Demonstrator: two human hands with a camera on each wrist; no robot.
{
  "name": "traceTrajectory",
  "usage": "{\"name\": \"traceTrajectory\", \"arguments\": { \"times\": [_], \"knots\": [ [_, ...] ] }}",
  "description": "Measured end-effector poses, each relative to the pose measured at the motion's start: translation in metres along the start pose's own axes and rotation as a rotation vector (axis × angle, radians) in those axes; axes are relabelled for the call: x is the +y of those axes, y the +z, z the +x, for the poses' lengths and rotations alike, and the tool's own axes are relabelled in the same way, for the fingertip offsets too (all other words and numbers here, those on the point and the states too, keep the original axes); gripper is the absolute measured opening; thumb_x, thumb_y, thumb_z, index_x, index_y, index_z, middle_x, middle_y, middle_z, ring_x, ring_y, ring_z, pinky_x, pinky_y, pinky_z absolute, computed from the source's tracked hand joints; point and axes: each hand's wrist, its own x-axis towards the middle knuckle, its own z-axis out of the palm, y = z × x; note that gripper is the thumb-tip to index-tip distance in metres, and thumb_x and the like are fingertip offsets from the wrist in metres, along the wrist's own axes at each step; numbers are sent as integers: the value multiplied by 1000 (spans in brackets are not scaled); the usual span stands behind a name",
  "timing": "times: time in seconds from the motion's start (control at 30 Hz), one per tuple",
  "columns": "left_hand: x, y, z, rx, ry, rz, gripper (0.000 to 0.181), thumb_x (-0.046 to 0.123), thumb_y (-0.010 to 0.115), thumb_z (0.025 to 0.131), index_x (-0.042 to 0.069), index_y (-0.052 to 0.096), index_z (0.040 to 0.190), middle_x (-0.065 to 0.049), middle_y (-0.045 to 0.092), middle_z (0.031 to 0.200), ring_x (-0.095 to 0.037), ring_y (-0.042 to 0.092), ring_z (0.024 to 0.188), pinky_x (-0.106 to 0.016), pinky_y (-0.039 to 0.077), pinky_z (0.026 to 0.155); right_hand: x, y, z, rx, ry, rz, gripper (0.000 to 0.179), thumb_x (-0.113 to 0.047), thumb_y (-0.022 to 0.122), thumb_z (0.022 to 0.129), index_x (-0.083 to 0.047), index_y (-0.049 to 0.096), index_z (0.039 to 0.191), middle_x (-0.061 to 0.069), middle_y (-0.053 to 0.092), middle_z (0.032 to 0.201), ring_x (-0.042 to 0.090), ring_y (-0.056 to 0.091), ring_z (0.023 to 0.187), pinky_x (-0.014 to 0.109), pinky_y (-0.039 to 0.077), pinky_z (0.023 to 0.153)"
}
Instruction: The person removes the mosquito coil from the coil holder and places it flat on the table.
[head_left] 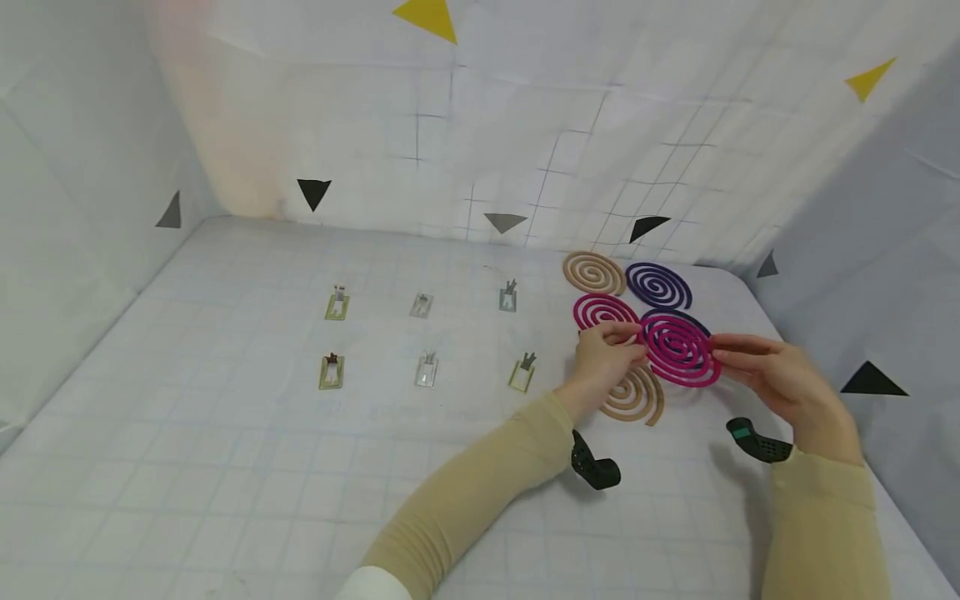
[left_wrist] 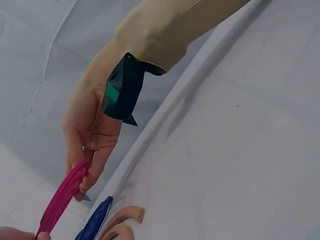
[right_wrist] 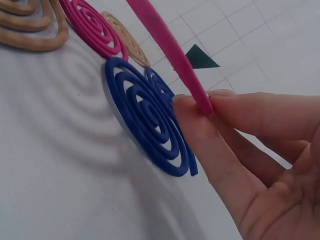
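Note:
Between both hands a magenta mosquito coil (head_left: 678, 350) is held up off the table by its opposite edges. My left hand (head_left: 607, 367) pinches its left edge. Thumb and fingers of my right hand (head_left: 783, 383) pinch the right edge, seen closely in the right wrist view, where the coil's rim (right_wrist: 172, 50) appears edge-on. Beneath it lies a blue coil (right_wrist: 150, 117), largely covered in the head view. Around these lie another magenta coil (head_left: 603, 308), a tan coil (head_left: 633, 396) at the front, a tan coil (head_left: 592, 273) and a dark blue coil (head_left: 658, 285) at the back.
Several small rectangular metal pieces with upright prongs, such as a gold one (head_left: 332, 372) and a silver one (head_left: 507, 297), stand in two rows left of the coils. White sheeting with taped triangles (head_left: 313, 193) rises behind the white table (head_left: 225, 483). Dark cameras (head_left: 596, 462) sit at both wrists.

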Motion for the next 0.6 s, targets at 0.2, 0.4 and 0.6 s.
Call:
{"name": "traceTrajectory", "arguments": {
  "times": [0.2, 0.4, 0.6],
  "knots": [
    [-3, 6, -5, 12, -23, 41, 25, -15, 66, 81, -4, 72, 103, -16, 75, 102, -41, 72, 81, -44, 62, 77, 6, -10, -2, -28, 13, -100, 27, 4, 59, 96, -11, 75, 111, -6, 74, 103, 7, 69, 93, 23, 59, 79],
    [-6, 10, -12, -12, -41, 145, 28, -11, 66, 80, 0, 73, 104, -8, 76, 101, -28, 71, 71, -22, 56, 58, 10, -20, -6, -31, 32, -150, 26, 2, 57, 98, -11, 75, 110, -7, 74, 103, 7, 70, 92, 23, 59, 78],
    [-7, 13, -21, -47, -59, 192, 34, -12, 64, 79, 1, 72, 109, -6, 74, 108, -15, 62, 66, -14, 43, 53, 12, -29, -10, -9, 82, -191, 23, -1, 60, 97, -14, 75, 110, -10, 74, 103, 6, 70, 93, 23, 59, 78]
  ]
}}
